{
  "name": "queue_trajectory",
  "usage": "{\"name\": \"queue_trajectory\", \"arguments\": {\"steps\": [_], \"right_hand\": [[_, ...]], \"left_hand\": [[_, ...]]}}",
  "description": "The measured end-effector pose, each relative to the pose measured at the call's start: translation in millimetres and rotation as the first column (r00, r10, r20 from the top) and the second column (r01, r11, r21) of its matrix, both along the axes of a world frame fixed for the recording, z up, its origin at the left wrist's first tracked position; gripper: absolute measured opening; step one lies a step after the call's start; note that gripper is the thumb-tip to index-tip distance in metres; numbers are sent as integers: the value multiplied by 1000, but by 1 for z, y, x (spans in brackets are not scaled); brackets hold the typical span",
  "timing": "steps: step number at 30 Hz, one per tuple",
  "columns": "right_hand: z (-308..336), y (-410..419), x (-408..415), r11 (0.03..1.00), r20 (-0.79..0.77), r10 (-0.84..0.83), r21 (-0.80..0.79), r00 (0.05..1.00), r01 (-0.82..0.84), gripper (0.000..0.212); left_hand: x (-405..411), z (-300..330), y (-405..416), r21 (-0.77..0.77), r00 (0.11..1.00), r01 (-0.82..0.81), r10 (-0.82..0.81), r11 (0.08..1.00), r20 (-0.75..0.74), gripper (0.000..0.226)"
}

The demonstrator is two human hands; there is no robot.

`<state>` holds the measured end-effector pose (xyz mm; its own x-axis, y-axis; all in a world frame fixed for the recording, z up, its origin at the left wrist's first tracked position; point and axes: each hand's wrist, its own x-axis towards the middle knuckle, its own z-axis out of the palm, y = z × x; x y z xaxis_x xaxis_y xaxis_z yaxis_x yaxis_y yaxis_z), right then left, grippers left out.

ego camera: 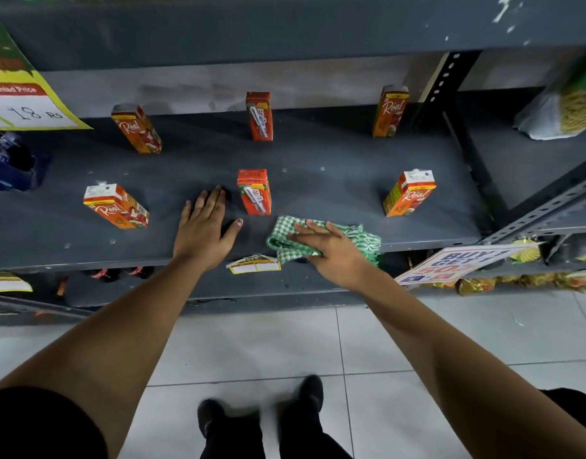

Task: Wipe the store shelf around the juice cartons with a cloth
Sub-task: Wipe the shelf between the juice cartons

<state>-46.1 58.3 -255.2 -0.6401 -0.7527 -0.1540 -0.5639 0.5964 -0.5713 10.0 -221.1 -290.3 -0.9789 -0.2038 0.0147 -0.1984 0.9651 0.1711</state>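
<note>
Several orange juice cartons stand spread out in two rows on the dark grey shelf (318, 193). The front middle carton (254, 192) stands between my hands. My left hand (203, 226) lies flat and open on the shelf, just left of that carton. My right hand (328, 250) presses flat on a green-and-white checked cloth (357, 241) bunched at the shelf's front edge, just right of the carton. Other cartons stand at front left (116, 207), front right (409, 193), back left (136, 129), back middle (259, 115) and back right (390, 111).
A yellow price tag (254, 264) hangs from the shelf's front edge between my hands. A discount sign (23, 94) hangs at upper left, a promo sign (457, 265) at lower right. A pasta bag (569, 104) sits on the neighbouring shelf. A perforated upright post (445, 77) stands at the right.
</note>
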Motion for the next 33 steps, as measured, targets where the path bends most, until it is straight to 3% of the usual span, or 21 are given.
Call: {"name": "queue_trajectory", "arguments": {"steps": [6, 9, 12, 16, 21, 26, 29, 33], "right_hand": [[26, 19, 27, 993, 67, 83, 84, 994, -89, 50], [42, 27, 24, 999, 73, -36, -7, 997, 37, 52], [50, 20, -7, 970, -86, -210, -143, 974, 196, 57], [50, -7, -64, 942, -139, -330, -110, 934, 316, 47], [57, -71, -114, 988, -83, -125, -97, 989, 117, 47], [49, -131, -140, 983, -16, 154, 103, 988, -152, 37], [26, -134, -146, 943, -136, 306, 181, 942, -280, 42], [18, -107, -153, 959, 50, 261, 104, 964, -265, 53]], "left_hand": [[0, 0, -1, 4, 1000, -3, 3, 1000, -3, 82], [0, 0, -2, 22, 1000, -2, 2, 1000, -2, 82], [0, -1, -2, 37, 1000, -1, 1, 999, -9, 81], [0, -1, -1, 39, 1000, -3, 4, 999, -22, 79], [-1, -4, -3, 12, 1000, -9, 9, 1000, -16, 83], [-2, -5, -5, -33, 1000, -2, 1, 999, -20, 81], [-2, -5, -5, -36, 1000, -5, 4, 999, -18, 79], [-1, -4, -3, 2, 1000, -5, 5, 1000, -20, 78]]}}
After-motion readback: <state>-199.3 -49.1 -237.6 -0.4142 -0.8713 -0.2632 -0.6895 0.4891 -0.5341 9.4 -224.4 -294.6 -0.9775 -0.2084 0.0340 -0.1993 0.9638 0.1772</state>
